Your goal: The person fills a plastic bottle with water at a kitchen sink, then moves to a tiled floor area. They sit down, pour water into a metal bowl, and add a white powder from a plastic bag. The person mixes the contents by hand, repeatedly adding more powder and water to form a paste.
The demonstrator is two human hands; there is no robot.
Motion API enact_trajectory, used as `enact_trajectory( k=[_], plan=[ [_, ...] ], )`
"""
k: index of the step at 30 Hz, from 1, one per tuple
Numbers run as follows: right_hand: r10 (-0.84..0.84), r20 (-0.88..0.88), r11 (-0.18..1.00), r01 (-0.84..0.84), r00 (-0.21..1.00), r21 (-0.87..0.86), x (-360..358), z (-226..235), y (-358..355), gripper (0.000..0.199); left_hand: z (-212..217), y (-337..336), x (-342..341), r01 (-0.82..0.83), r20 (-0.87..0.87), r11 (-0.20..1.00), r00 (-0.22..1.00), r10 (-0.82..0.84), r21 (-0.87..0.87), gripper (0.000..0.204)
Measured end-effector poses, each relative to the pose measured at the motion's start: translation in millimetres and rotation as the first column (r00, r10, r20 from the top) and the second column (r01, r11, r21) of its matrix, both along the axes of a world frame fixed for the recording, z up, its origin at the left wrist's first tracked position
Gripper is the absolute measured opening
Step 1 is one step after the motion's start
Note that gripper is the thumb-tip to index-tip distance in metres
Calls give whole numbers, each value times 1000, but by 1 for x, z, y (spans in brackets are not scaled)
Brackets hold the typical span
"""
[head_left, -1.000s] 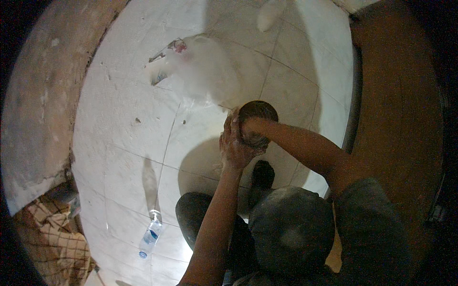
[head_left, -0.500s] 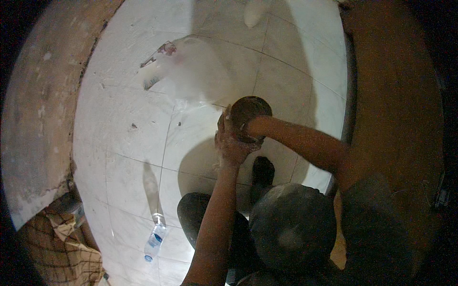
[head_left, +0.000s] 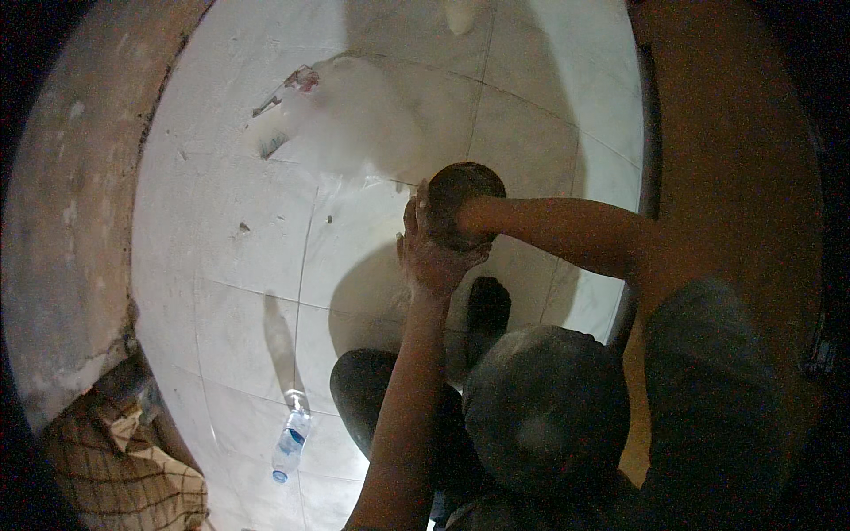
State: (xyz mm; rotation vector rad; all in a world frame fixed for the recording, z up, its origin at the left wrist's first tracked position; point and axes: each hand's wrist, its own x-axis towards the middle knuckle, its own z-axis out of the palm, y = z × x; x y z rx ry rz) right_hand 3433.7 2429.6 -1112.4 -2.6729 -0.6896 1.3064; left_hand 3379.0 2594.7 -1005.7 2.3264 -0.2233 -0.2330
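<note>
A dark round bowl (head_left: 465, 177) is held above the tiled floor, in front of my knees. My left hand (head_left: 436, 263) cups it from the left and near side, with pale residue on the fingers. From the right, my right hand (head_left: 471, 219) reaches into the bowl's mouth. Its fingers are hidden in there, and so are the bowl's contents. Beyond the bowl, to the left, lies a clear plastic bag (head_left: 363, 124) that looks filled with something whitish; the contents are blurred.
A clear plastic bottle (head_left: 289, 447) with a blue cap lies on the floor at lower left. Checked cloth (head_left: 124, 469) is bunched in the left corner, below a stained wall (head_left: 80, 203). A whitish object (head_left: 460, 15) sits at the far edge. My knees are close below the bowl.
The view has shifted slightly. My right forearm and elbow have risen a little, and the hand stays in the bowl. My left hand keeps its hold.
</note>
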Motion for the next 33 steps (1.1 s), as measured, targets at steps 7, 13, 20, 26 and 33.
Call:
enact_trajectory(
  k=[7,13,20,26,33],
  plan=[
    [-297,-25,942,297,955,155,20,-4,-14,46,-5,-6,4,4,-13,984,1000,-7,-178,133],
    [-317,-18,936,316,948,158,-10,-3,-19,44,-10,-14,3,-19,10,967,1000,22,-256,133],
    [55,381,991,-96,923,88,-35,119,-10,42,-23,5,6,54,134,976,991,-25,-210,136],
    [94,265,983,-132,960,129,-54,119,-68,55,-50,1,2,34,234,977,972,17,-212,138],
    [-236,-49,962,240,971,131,-46,219,-48,47,-57,5,1,139,176,987,973,-151,74,139]
  ],
)
